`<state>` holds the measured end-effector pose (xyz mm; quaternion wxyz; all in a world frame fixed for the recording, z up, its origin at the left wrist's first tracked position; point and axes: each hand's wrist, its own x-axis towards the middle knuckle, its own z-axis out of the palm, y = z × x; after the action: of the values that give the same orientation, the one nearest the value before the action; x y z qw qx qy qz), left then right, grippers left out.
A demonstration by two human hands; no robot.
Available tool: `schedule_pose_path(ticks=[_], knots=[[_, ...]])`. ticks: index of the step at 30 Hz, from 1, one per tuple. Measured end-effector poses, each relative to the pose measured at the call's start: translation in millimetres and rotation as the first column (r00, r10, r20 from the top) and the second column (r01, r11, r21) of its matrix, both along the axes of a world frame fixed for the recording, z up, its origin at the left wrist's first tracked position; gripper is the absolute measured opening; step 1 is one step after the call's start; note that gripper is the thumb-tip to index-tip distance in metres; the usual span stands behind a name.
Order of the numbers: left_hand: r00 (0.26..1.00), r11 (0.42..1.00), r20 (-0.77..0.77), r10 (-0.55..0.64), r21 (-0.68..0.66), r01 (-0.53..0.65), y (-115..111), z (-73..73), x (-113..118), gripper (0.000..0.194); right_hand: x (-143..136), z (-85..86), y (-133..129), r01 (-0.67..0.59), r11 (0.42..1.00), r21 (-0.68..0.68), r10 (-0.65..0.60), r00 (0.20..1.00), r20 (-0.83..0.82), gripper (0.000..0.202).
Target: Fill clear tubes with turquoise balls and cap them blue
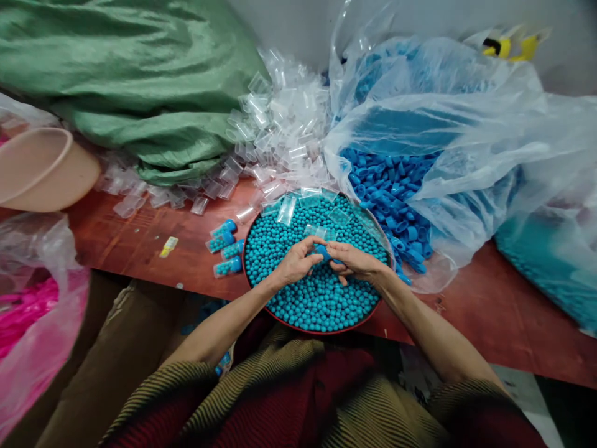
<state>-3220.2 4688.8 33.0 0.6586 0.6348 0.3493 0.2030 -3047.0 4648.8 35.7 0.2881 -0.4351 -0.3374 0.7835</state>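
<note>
A round red-rimmed tray [321, 330] full of small blue beads [317, 305] sits at the table's front edge. Above its middle, my left hand [298, 260] and my right hand [352, 258] meet, fingers pinched around a blue cap [321, 252]. Whether a clear tube is joined to that cap is hidden by the fingers. Clear plastic tubes [286, 210] lie on the beads at the back of the tray. Left of the tray, several blue-capped tubes with beads inside [227, 267] rest on the table.
Behind the tray is a heap of clear tubes [298, 118]. Blue caps [396, 186] spill from a plastic bag [489, 124] at the right. A green sack [163, 81] and a pale tub [46, 168] stand left. Pink pieces [32, 305] fill a bag at lower left.
</note>
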Motion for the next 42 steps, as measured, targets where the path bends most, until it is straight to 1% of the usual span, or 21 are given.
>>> schedule_pose_path(ticks=[3,7,9,11,14,18,20,21,23,25,27,28,29,30,31,33,34,35,38,40,42], knots=[[0.999,0.999,0.021,0.038,-0.024,-0.038,-0.1,0.2,1.6,0.031,-1.1,4.2,1.1,0.059,0.998,0.014,-0.059,0.998,0.007,0.047],[0.995,0.993,0.003,0.096,-0.063,-0.096,3.7,4.6,-2.2,0.034,2.4,16.0,1.0,0.188,0.977,0.1,-0.191,0.982,0.013,0.039],[0.995,0.992,-0.012,0.098,-0.075,-0.099,5.6,4.9,-5.5,0.035,4.0,17.8,0.3,0.241,0.963,0.123,-0.244,0.97,0.006,0.042],[0.996,0.992,-0.019,0.092,-0.081,-0.093,5.9,3.6,-7.6,0.035,2.4,16.2,-0.5,0.313,0.935,0.17,-0.325,0.945,0.047,0.048],[0.995,0.993,-0.028,0.093,-0.069,-0.095,3.2,3.0,-7.1,0.032,-5.6,11.7,-1.2,0.417,0.865,0.28,-0.468,0.871,0.147,0.055],[0.992,0.992,-0.028,0.123,0.005,-0.123,-2.3,10.5,-4.2,0.028,-15.4,7.7,-0.4,0.46,0.801,0.383,-0.564,0.795,0.225,0.053],[0.994,0.994,-0.023,0.11,0.025,-0.109,-4.7,15.5,-3.8,0.027,-16.3,7.4,0.0,0.419,0.789,0.45,-0.567,0.777,0.272,0.048],[0.995,0.995,-0.027,0.101,0.019,-0.1,-5.9,17.4,-3.9,0.027,-15.9,7.8,-0.3,0.367,0.789,0.494,-0.553,0.774,0.308,0.044],[0.993,0.994,-0.052,0.106,-0.014,-0.107,-8.8,19.1,-4.3,0.03,-15.1,9.0,-2.4,0.19,0.777,0.601,-0.499,0.767,0.403,0.036],[0.989,0.989,-0.055,0.141,-0.039,-0.143,-12.2,18.1,-4.5,0.038,-16.8,9.7,-7.4,-0.038,0.717,0.696,-0.449,0.739,0.503,0.037],[0.983,0.983,-0.006,0.182,-0.037,-0.182,-15.5,15.7,-4.4,0.046,-22.9,8.8,-14.7,-0.231,0.636,0.736,-0.428,0.689,0.585,0.055],[0.981,0.981,0.023,0.195,-0.027,-0.194,-16.9,14.6,-4.3,0.048,-27.2,7.7,-18.7,-0.296,0.612,0.733,-0.427,0.656,0.622,0.068],[0.979,0.98,0.044,0.201,-0.015,-0.2,-18.0,13.8,-4.3,0.048,-32.0,6.5,-22.6,-0.344,0.604,0.719,-0.431,0.617,0.658,0.08],[0.977,0.979,0.056,0.204,-0.003,-0.204,-18.8,13.5,-4.5,0.046,-36.6,5.3,-25.9,-0.377,0.611,0.697,-0.44,0.57,0.694,0.088],[0.978,0.979,0.06,0.202,0.009,-0.203,-19.3,13.5,-4.9,0.045,-40.7,4.3,-28.5,-0.4,0.623,0.672,-0.45,0.52,0.726,0.091],[0.979,0.981,0.065,0.193,0.012,-0.195,-20.1,14.5,-5.6,0.044,-46.0,2.9,-31.0,-0.434,0.636,0.638,-0.47,0.438,0.766,0.088],[0.98,0.982,0.07,0.188,0.003,-0.189,-20.7,15.2,-5.7,0.044,-47.0,2.3,-31.1,-0.449,0.626,0.637,-0.483,0.418,0.769,0.086],[0.979,0.982,0.073,0.19,-0.008,-0.19,-21.4,15.9,-5.4,0.044,-47.1,1.5,-30.4,-0.462,0.606,0.648,-0.497,0.415,0.762,0.084],[0.97,0.972,0.057,0.235,-0.047,-0.232,-25.4,17.5,-2.2,0.038,-45.0,-2.1,-26.7,-0.459,0.539,0.706,-0.542,0.451,0.708,0.083],[0.957,0.957,0.038,0.286,-0.057,-0.284,-28.4,18.3,1.0,0.033,-44.0,-4.7,-24.5,-0.443,0.526,0.726,-0.551,0.473,0.688,0.083],[0.948,0.947,0.026,0.316,-0.061,-0.314,-30.3,18.8,3.2,0.029,-43.6,-5.7,-23.8,-0.424,0.529,0.735,-0.542,0.498,0.677,0.082]])
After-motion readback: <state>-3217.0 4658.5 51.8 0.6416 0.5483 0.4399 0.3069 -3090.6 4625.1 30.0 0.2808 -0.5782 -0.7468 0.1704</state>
